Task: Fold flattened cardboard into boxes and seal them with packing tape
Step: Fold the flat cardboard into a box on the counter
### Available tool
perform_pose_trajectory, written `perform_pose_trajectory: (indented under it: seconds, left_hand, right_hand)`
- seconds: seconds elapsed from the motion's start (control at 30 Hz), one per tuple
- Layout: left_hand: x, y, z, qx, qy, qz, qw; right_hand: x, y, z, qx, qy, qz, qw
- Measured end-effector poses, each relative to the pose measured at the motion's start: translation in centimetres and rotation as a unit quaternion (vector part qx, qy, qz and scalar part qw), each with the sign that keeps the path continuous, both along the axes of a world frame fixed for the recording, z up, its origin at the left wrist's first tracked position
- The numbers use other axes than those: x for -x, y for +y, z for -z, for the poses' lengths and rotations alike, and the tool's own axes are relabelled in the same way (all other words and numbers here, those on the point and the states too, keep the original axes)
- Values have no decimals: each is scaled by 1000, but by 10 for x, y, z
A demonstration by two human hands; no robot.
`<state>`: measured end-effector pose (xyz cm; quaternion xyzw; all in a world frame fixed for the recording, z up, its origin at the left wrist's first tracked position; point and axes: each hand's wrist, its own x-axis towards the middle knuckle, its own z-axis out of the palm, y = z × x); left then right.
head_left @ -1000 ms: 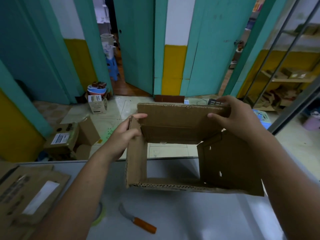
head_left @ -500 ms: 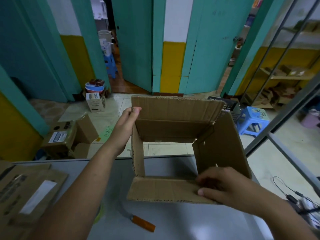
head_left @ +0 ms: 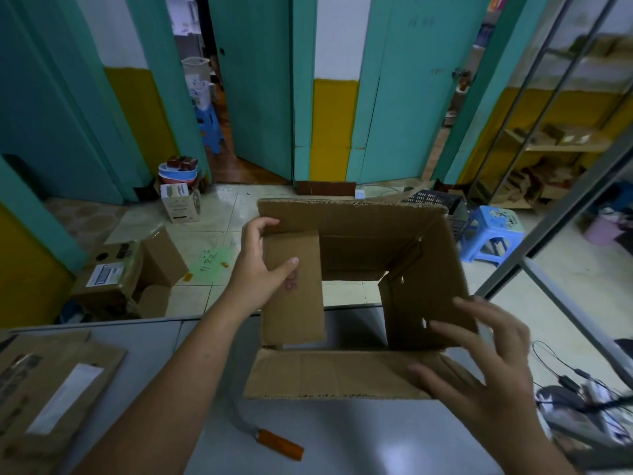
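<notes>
Head view, left hand point(head_left: 262, 269) grip holding cardboard box point(head_left: 431, 269) side flap point(head_left: 294, 313), right hand point(head_left: 479, 368) grip wide at near flap point(head_left: 325, 371)

Makeshift packing room: cardboard boxes point(head_left: 113, 279) on tiled floor point(head_left: 219, 234), stocked shelving point(head_left: 555, 145), grey worktable point(head_left: 342, 440).

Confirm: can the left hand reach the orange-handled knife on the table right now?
Likely yes, once freed. The left hand grips the left flap of the box. The knife lies uncovered on the table, nearer the person than the box, beside that forearm.
</notes>
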<state>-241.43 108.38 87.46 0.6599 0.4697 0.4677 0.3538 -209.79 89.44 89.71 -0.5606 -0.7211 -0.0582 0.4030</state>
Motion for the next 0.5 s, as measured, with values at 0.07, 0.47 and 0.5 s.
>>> perform_pose_trajectory:
  seconds: [0.07, 0.47, 0.5]
  left_hand:
    - [1, 3, 2, 0, 6, -11, 1000]
    - [2, 1, 5, 3, -40, -28, 999]
    - [3, 1, 3, 4, -27, -23, 999]
  right_hand:
    - [2, 1, -3, 12, 50, 56, 997]
    - [-3, -1, -6, 207, 165, -22, 964]
    - [-3, -3, -5, 212, 156, -33, 964]
